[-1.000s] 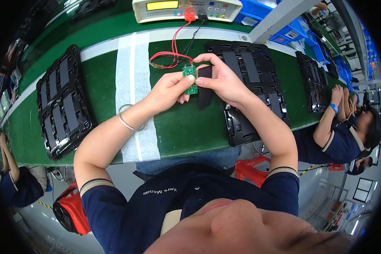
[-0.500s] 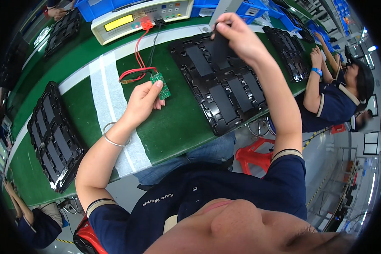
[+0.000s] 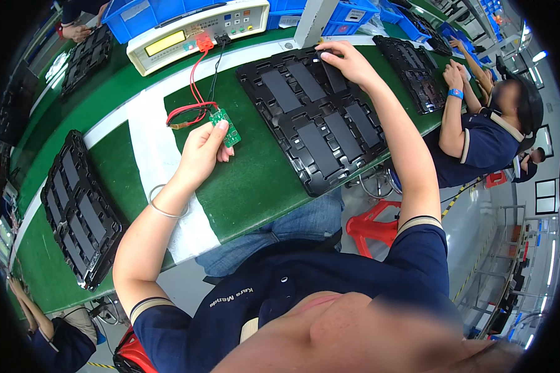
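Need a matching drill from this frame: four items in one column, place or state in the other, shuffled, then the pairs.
Items:
1. small green circuit board
2. black tray with dark flat cells
3. cream test meter
4. second black tray

Places or states:
A. at the back of the bench, red and black leads plugged in
B. pinched in the left hand
C. on the green bench by the left elbow, untouched
D. under the right hand, which presses a cell at its far corner

Pairs: 1-B, 2-D, 3-A, 4-C
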`<state>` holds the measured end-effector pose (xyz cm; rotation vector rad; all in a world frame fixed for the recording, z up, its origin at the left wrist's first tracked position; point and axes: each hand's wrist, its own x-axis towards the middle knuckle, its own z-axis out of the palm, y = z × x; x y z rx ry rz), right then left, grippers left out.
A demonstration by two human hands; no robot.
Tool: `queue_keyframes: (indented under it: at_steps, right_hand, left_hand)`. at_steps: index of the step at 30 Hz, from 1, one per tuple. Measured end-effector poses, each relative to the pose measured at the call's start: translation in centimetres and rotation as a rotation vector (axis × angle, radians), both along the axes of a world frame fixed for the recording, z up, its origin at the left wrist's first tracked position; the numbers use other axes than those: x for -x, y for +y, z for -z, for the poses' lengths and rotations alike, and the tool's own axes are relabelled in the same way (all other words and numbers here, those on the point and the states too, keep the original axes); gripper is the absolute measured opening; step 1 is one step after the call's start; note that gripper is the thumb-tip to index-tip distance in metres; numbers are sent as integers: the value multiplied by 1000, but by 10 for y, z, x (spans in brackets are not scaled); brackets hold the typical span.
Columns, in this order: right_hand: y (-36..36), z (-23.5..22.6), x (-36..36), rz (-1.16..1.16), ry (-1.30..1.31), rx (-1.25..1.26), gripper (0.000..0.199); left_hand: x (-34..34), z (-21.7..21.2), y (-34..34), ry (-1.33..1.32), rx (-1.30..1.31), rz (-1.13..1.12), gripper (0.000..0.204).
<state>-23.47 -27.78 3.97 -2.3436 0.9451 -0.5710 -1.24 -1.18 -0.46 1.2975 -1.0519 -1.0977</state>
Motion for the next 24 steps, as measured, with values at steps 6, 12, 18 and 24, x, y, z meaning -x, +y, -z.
queue_keyframes:
  at_steps: [6, 12, 18, 24]
  right_hand:
    - [-2, 1, 25, 46, 85, 177, 30]
    - [51, 13, 63, 152, 291, 326, 36]
    - [47, 1, 83, -10, 56, -199, 19]
    - [70, -16, 75, -121, -37, -475, 37]
  left_hand:
    - [1, 0, 0, 1, -1, 6, 33]
    - [3, 0, 0, -5, -7, 10, 32]
    - [1, 2, 1, -7, -17, -16, 33]
    - [4, 1, -1, -33, -26, -14, 34]
